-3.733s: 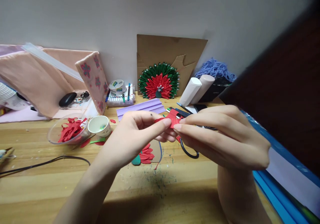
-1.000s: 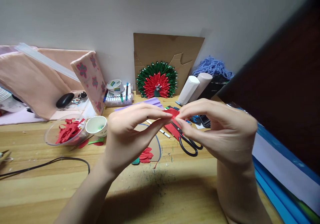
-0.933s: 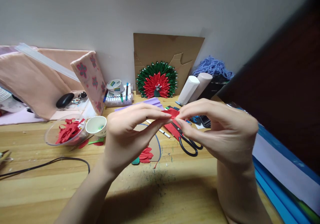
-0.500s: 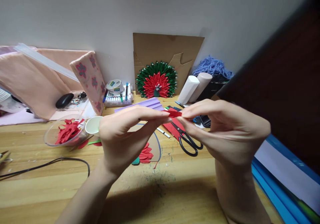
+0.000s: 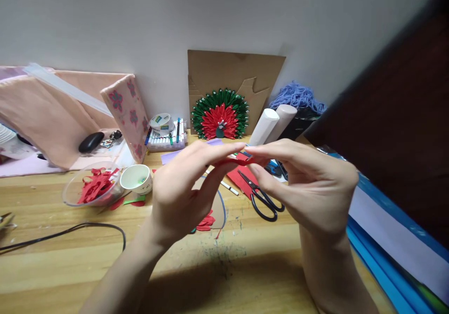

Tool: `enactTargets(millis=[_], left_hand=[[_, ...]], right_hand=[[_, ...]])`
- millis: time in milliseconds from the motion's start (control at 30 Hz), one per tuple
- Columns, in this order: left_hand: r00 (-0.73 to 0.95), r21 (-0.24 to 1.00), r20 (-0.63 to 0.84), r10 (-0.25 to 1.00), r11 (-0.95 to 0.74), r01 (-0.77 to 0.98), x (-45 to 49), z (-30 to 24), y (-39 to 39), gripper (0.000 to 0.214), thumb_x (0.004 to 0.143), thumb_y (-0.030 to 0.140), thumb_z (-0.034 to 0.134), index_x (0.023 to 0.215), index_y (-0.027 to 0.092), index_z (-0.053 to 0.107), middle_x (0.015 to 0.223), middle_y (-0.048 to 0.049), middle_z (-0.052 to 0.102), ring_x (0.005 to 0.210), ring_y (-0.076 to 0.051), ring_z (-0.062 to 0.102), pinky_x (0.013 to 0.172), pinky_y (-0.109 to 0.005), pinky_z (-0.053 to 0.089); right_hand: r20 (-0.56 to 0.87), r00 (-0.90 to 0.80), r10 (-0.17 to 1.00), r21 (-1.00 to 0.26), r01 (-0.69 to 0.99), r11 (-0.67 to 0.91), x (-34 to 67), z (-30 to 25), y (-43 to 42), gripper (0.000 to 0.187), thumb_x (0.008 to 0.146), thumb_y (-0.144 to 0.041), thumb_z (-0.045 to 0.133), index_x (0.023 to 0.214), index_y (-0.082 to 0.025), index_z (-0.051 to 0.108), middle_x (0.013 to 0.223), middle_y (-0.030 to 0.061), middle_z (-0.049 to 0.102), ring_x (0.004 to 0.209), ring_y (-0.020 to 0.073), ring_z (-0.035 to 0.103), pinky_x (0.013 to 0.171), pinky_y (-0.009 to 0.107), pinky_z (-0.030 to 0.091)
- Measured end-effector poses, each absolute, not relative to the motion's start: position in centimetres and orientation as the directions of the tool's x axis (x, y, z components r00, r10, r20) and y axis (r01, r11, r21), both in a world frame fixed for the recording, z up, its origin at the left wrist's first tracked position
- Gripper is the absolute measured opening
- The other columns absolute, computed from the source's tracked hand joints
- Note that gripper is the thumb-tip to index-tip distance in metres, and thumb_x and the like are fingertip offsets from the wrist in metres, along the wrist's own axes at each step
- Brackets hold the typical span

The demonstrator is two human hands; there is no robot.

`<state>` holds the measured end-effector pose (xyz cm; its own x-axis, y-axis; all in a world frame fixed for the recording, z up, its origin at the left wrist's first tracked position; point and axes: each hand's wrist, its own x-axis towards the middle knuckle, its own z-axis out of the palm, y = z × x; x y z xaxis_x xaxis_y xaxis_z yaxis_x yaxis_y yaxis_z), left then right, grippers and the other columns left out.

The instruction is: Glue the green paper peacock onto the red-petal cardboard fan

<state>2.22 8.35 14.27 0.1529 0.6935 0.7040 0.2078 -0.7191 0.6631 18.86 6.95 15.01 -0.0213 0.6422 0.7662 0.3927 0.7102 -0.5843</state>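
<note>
Between my two hands, above the table, is a small red crepe-paper-like strip (image 5: 242, 161). My left hand (image 5: 182, 183) pinches its left end between thumb and fingers. On the other end, the thumb and fingertips of my right hand (image 5: 308, 178) are closed, and the fingertips of both hands nearly meet. Beneath the right fingers, black-handled scissors (image 5: 264, 202) rest partly on a red sheet (image 5: 236, 176). Partly hidden behind my left hand lies a cardboard piece (image 5: 218, 211) with a blue outline, bearing red petals (image 5: 206, 222).
To the left stand a clear bowl (image 5: 66, 195) of red scraps and a paper cup (image 5: 131, 178). A black cable (image 5: 87, 224) crosses the table. Markers (image 5: 166, 139) and a cardboard panel (image 5: 217, 71) with a red-green peacock stand at the back; blue folders (image 5: 372, 262) lie right.
My left hand has shifted slightly right, uncovering more of the paper cup. My right hand has moved a little left. The red strip now reaches further along my left fingers.
</note>
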Motion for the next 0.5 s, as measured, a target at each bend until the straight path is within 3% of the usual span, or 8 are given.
enactTargets(millis=[233, 367, 500], left_hand=[[0.173, 0.623, 0.740, 0.650, -0.759, 0.187, 2.2, 14.2, 8.5, 0.022, 0.077, 0.019, 0.066, 0.098, 0.027, 0.067, 0.093, -0.0029, 0.071, 0.082, -0.016, 0.067, 0.077, -0.030, 0.057], [0.220, 0.743, 0.628, 0.747, -0.659, 0.116, 1.9, 14.8, 8.5, 0.024, 0.080, 0.028, 0.064, 0.104, 0.026, 0.066, 0.094, -0.0047, 0.072, 0.087, -0.018, 0.067, 0.080, -0.031, 0.056], [0.299, 0.907, 0.413, 0.860, -0.417, -0.055, 1.8, 15.2, 8.6, 0.035, 0.085, 0.043, 0.054, 0.108, 0.019, 0.066, 0.091, -0.0086, 0.072, 0.079, -0.018, 0.069, 0.072, -0.028, 0.059]], right_hand=[[0.769, -0.038, 0.639, -0.578, 0.388, 0.718, 18.9, 15.0, 7.0, 0.019, 0.073, -0.009, 0.065, 0.080, -0.025, 0.071, 0.076, 0.0003, 0.071, 0.071, 0.0177, 0.066, 0.067, 0.033, 0.057], [0.870, -0.065, 0.488, -0.393, 0.506, 0.768, 19.3, 14.8, 7.3, 0.021, 0.072, -0.010, 0.067, 0.083, -0.028, 0.070, 0.076, -0.0001, 0.071, 0.069, 0.0192, 0.066, 0.063, 0.035, 0.056], [0.925, -0.187, 0.330, -0.174, 0.564, 0.807, 19.8, 14.8, 7.4, 0.027, 0.070, -0.010, 0.071, 0.088, -0.029, 0.069, 0.079, 0.0002, 0.072, 0.071, 0.0198, 0.067, 0.063, 0.034, 0.056]])
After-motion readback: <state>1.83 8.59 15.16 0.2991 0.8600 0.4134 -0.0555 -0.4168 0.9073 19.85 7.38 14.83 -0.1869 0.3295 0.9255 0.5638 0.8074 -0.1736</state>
